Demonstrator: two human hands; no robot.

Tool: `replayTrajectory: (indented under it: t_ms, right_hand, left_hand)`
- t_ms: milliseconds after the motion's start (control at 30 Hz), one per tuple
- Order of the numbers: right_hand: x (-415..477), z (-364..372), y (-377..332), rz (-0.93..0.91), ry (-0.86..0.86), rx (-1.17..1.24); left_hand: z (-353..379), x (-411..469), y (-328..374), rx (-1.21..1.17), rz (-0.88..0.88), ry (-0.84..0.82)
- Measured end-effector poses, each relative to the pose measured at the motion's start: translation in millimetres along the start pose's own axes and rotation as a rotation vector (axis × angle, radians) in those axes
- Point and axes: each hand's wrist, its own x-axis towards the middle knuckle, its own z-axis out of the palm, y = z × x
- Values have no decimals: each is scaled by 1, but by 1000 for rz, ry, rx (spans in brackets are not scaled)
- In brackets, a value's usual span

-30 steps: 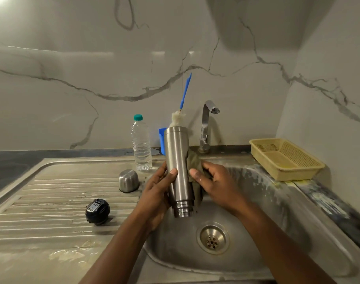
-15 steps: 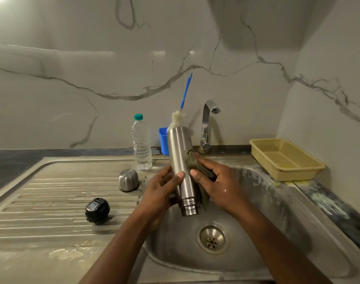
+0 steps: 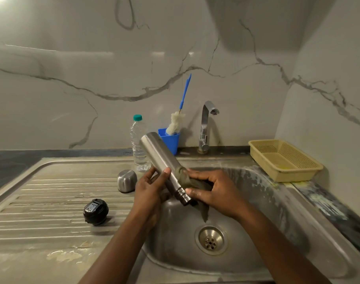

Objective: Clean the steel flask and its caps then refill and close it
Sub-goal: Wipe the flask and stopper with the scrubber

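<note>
The steel flask (image 3: 158, 155) is held over the sink basin (image 3: 257, 201), tilted with its base up to the left and its threaded mouth down to the right. My left hand (image 3: 152, 187) grips its middle from the left. My right hand (image 3: 214, 191) holds a dark green scrub cloth (image 3: 187, 179) wrapped round the flask near its neck. The steel outer cap (image 3: 126, 180) stands upside down on the drainboard. The black inner cap (image 3: 96, 211) lies further left on the ribbed drainboard (image 3: 41, 201).
A plastic water bottle (image 3: 138, 142), a blue cup (image 3: 170, 140) holding a bottle brush (image 3: 176, 124) and the tap (image 3: 205, 126) stand at the back. A yellow basket (image 3: 283, 160) sits right of the sink. The drain (image 3: 210, 239) is below the hands.
The flask has swung from nearly upright to a strong tilt, base leaning left. My right hand with the cloth has slid down toward the flask's neck.
</note>
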Motion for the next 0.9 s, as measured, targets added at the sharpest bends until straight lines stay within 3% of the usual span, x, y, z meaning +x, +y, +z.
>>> replayTrajectory:
  t_ms: [167, 333, 600, 767, 900]
  right_hand:
    - [0, -7, 2, -56, -80, 96]
    - [-2, -10, 4, 13, 33, 301]
    - [2, 5, 1, 27, 31, 233]
    - [-1, -7, 6, 40, -72, 323]
    - [-1, -13, 12, 98, -42, 376]
  left_hand:
    - [-2, 3, 5, -126, -38, 37]
    - [1, 2, 3, -146, -17, 21]
    - [3, 1, 3, -183, -51, -22]
    - [8, -1, 3, -121, -66, -27]
    - [8, -1, 3, -160, -83, -7]
